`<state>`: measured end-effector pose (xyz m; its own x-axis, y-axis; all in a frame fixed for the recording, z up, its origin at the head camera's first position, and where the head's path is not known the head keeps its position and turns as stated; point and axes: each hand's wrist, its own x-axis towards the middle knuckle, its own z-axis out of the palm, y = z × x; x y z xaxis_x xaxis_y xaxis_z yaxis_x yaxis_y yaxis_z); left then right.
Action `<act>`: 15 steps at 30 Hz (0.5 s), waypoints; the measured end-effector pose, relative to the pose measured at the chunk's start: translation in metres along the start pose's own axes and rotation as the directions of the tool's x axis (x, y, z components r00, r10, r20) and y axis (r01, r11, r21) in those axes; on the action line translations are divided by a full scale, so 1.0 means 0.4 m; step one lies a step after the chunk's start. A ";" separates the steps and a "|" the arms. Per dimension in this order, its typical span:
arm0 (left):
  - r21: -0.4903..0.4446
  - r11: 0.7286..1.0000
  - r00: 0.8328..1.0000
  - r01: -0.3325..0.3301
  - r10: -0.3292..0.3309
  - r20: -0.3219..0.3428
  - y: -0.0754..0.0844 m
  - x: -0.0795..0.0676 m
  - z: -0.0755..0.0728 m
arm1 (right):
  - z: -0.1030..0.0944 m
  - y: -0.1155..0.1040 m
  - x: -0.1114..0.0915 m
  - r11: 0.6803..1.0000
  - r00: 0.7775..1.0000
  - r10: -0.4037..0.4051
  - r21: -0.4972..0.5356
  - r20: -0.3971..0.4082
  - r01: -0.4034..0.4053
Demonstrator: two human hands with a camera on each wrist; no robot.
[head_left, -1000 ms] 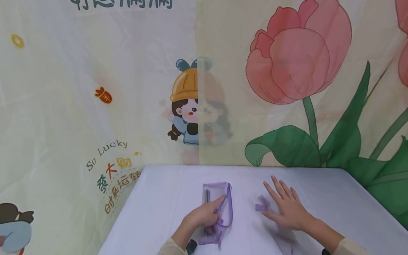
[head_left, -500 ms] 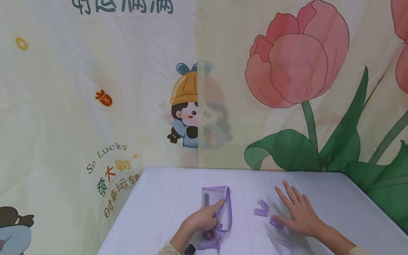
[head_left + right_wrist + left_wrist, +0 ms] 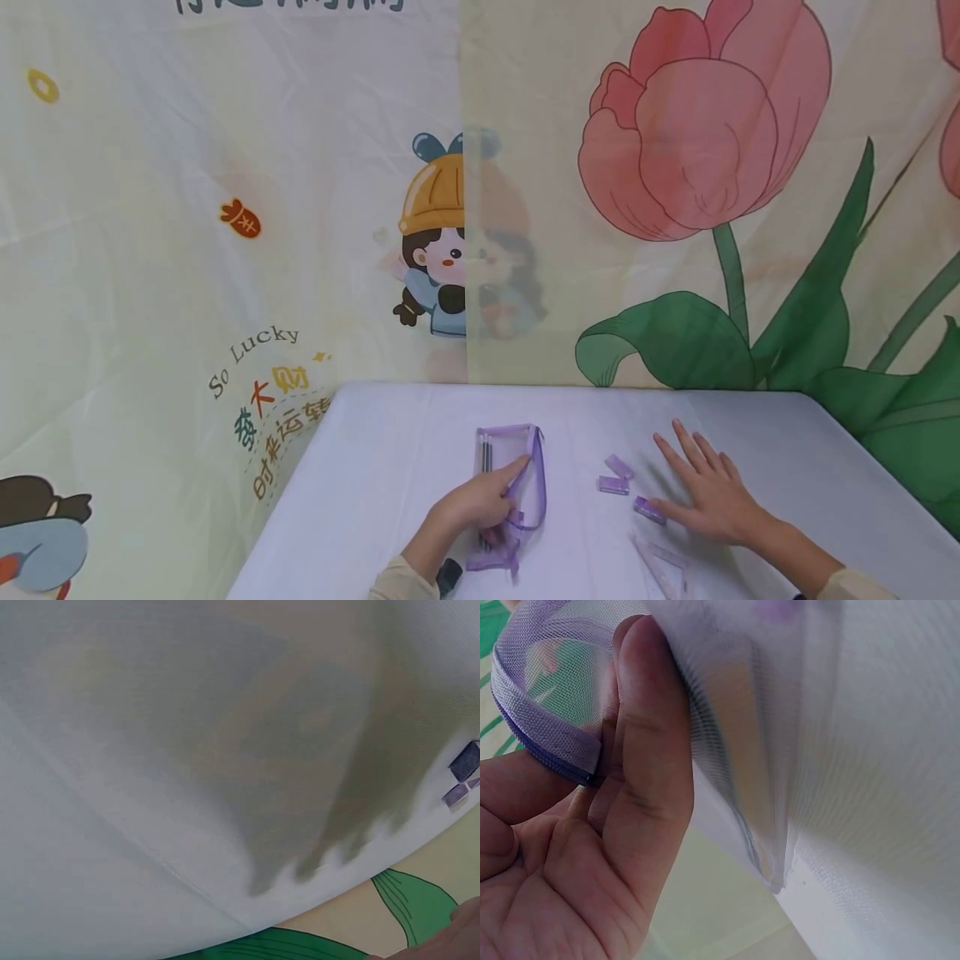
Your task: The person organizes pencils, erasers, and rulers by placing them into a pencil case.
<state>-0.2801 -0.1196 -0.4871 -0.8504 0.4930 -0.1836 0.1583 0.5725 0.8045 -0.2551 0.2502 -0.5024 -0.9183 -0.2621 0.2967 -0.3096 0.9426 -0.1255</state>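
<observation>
My left hand (image 3: 480, 504) grips a see-through mesh pencil case (image 3: 542, 496) with purple edging and a zipper. In the left wrist view, thumb and fingers hold the case by its zipper edge (image 3: 547, 754). Thin dark pencil-like sticks (image 3: 486, 454) lie along the left side inside. Over the table to the right, my right hand (image 3: 712, 500) is spread with straight fingers and grips nothing. Its thumb is at a small purple block (image 3: 649, 510); whether they touch, I cannot tell. Two more purple blocks (image 3: 613, 485) lie left of it. A clear set square (image 3: 651, 560) lies nearer me.
A white cloth covers the table (image 3: 405, 433), whose far edge meets a printed curtain (image 3: 300, 167). By the left wrist is a small black object (image 3: 449, 575). In the right wrist view, purple blocks (image 3: 466, 760) lie near the right border, and the hand casts a shadow.
My right hand has moved right, away from the two purple blocks. The third block and the set square now show clearly. My left hand stays on the pencil case.
</observation>
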 end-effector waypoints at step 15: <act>0.006 1.000 1.000 0.008 -0.008 0.019 0.005 -0.004 -0.009 | 0.010 0.012 -0.013 0.999 0.998 0.016 0.033 0.065 -0.018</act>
<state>-0.2801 -0.1216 -0.4833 -0.8417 0.5012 -0.2007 0.1549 0.5803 0.7996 -0.2530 0.2553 -0.5082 -0.9372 -0.2604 0.2321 -0.3011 0.9398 -0.1616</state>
